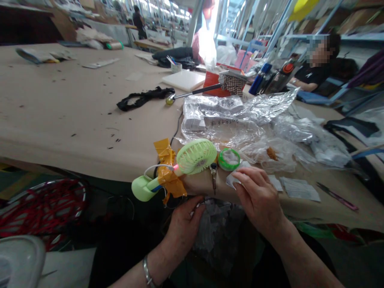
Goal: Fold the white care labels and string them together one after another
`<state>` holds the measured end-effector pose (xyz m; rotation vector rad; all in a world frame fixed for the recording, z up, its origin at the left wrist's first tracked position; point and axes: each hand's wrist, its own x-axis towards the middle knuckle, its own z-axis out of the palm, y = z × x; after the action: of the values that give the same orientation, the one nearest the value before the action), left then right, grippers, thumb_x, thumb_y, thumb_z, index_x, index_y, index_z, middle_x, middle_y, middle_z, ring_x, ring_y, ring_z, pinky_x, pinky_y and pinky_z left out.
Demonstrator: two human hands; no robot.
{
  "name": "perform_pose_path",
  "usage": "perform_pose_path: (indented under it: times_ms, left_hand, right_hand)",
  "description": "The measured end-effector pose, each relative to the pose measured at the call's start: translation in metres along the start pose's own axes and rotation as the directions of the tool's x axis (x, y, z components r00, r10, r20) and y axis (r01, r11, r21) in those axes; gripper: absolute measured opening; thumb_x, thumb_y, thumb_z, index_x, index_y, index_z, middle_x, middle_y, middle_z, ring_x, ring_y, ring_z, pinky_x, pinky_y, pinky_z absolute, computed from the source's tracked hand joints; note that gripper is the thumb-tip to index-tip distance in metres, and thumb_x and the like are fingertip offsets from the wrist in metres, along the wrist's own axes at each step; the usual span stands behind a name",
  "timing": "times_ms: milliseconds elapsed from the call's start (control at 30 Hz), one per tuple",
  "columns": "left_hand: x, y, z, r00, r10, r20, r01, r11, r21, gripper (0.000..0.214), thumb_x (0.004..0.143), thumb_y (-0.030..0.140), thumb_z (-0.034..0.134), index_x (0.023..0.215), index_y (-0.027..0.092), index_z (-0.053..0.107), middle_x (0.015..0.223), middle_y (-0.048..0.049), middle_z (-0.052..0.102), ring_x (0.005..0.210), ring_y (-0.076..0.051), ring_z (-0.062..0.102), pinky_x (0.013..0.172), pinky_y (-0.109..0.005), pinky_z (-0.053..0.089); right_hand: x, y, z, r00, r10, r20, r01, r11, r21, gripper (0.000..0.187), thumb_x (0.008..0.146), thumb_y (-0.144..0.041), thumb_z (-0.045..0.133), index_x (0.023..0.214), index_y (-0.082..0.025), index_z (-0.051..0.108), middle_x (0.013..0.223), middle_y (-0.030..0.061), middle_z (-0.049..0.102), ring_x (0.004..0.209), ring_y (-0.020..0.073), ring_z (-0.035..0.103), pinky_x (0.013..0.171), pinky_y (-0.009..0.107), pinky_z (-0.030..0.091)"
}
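Observation:
My left hand (pixel 184 224) sits just below the table edge, its fingers curled on a clear plastic bag (pixel 214 230) of small white pieces in my lap. At the table edge my right hand (pixel 258 196) pinches a small white label (pixel 232 180) between thumb and fingers. A green handheld fan (pixel 195 157) wrapped in yellow tape (pixel 168 170) lies right beside both hands. Next to it stands a green roll of tape (pixel 229 159), with a key (pixel 213 173) hanging at the edge.
Crumpled clear bags of white labels (pixel 228 116) cover the table behind the fan. Scissors (pixel 336 195) lie at the right, a black strap (pixel 144 98) and a red box (pixel 214 82) farther back. Another person sits at the far right. Red cord fills a basket (pixel 39 204) at the lower left.

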<state>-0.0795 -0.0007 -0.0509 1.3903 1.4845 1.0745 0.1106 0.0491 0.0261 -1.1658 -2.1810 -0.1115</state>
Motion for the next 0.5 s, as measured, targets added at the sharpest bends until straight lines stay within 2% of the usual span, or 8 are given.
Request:
perform_pose_path:
  times_ms: [67, 133, 233, 300, 367, 433, 500]
  left_hand:
    - [0.0, -0.005, 0.001, 1.0, 0.0, -0.014, 0.0, 1.0, 0.003, 0.025, 0.08, 0.022, 0.055, 0.101, 0.018, 0.07, 0.1, -0.0055, 0.073, 0.093, -0.019, 0.066, 0.085, -0.028, 0.048]
    - [-0.002, -0.006, 0.001, 1.0, -0.015, 0.002, 0.015, 1.0, 0.008, 0.023, 0.08, 0.023, 0.055, 0.096, 0.018, 0.071, 0.095, -0.0051, 0.074, 0.088, -0.019, 0.067, 0.08, -0.028, 0.049]
    - [-0.006, -0.006, 0.001, 0.998, -0.053, 0.027, 0.053, 0.998, 0.023, 0.02, 0.08, 0.023, 0.053, 0.086, 0.018, 0.071, 0.084, -0.0041, 0.074, 0.078, -0.018, 0.067, 0.071, -0.026, 0.05]
    - [-0.007, -0.005, 0.002, 0.997, -0.066, 0.039, 0.065, 0.997, 0.032, 0.02, 0.08, 0.024, 0.052, 0.085, 0.018, 0.071, 0.082, -0.0035, 0.074, 0.076, -0.018, 0.067, 0.07, -0.026, 0.049]
    - [-0.008, -0.005, 0.004, 0.996, -0.07, 0.06, 0.068, 0.997, 0.034, 0.02, 0.081, 0.025, 0.052, 0.084, 0.018, 0.071, 0.079, -0.003, 0.073, 0.074, -0.017, 0.066, 0.069, -0.026, 0.049]
    - [-0.008, -0.004, 0.007, 0.993, -0.077, 0.089, 0.075, 0.997, 0.032, 0.02, 0.08, 0.025, 0.051, 0.082, 0.019, 0.07, 0.077, -0.0026, 0.073, 0.073, -0.017, 0.066, 0.067, -0.026, 0.048]
    - [-0.008, -0.002, 0.01, 0.99, -0.095, 0.108, 0.092, 0.995, 0.032, 0.019, 0.079, 0.025, 0.052, 0.079, 0.02, 0.07, 0.076, -0.002, 0.073, 0.072, -0.018, 0.065, 0.067, -0.026, 0.048]
  right_hand:
    - [0.014, 0.011, 0.006, 1.0, 0.004, 0.021, 0.0, 0.985, -0.172, 0.026, 0.086, -0.023, 0.056, 0.111, -0.016, 0.062, 0.12, 0.0121, 0.06, 0.119, 0.03, 0.047, 0.101, 0.047, 0.038]
    - [0.022, 0.02, 0.012, 0.998, 0.023, 0.05, -0.01, 0.967, -0.254, 0.026, 0.085, -0.026, 0.058, 0.109, -0.017, 0.063, 0.125, 0.0117, 0.058, 0.123, 0.0328, 0.043, 0.103, 0.051, 0.034]
    - [0.021, 0.028, 0.012, 1.0, 0.021, -0.001, -0.021, 0.981, -0.194, 0.024, 0.087, -0.027, 0.056, 0.108, -0.018, 0.061, 0.122, 0.0109, 0.06, 0.121, 0.0293, 0.046, 0.103, 0.049, 0.035]
    - [0.013, 0.029, 0.006, 0.994, 0.032, -0.109, -0.04, 0.996, -0.074, 0.018, 0.088, -0.026, 0.055, 0.103, -0.018, 0.061, 0.11, 0.0097, 0.063, 0.113, 0.0244, 0.053, 0.1, 0.043, 0.04]
    - [0.0, 0.029, 0.001, 0.985, 0.05, -0.163, -0.051, 0.999, -0.002, 0.008, 0.088, -0.024, 0.056, 0.09, -0.019, 0.061, 0.095, 0.0064, 0.065, 0.102, 0.0211, 0.057, 0.095, 0.038, 0.044]
    - [-0.014, 0.026, -0.001, 0.99, 0.048, -0.129, -0.055, 0.997, -0.048, 0.006, 0.086, -0.024, 0.058, 0.084, -0.02, 0.061, 0.092, 0.0049, 0.067, 0.101, 0.0217, 0.058, 0.096, 0.04, 0.042]
    - [-0.027, 0.022, 0.001, 0.997, 0.035, -0.062, -0.045, 0.986, -0.162, 0.009, 0.085, -0.024, 0.06, 0.092, -0.02, 0.064, 0.103, 0.0057, 0.069, 0.11, 0.0254, 0.055, 0.102, 0.046, 0.035]
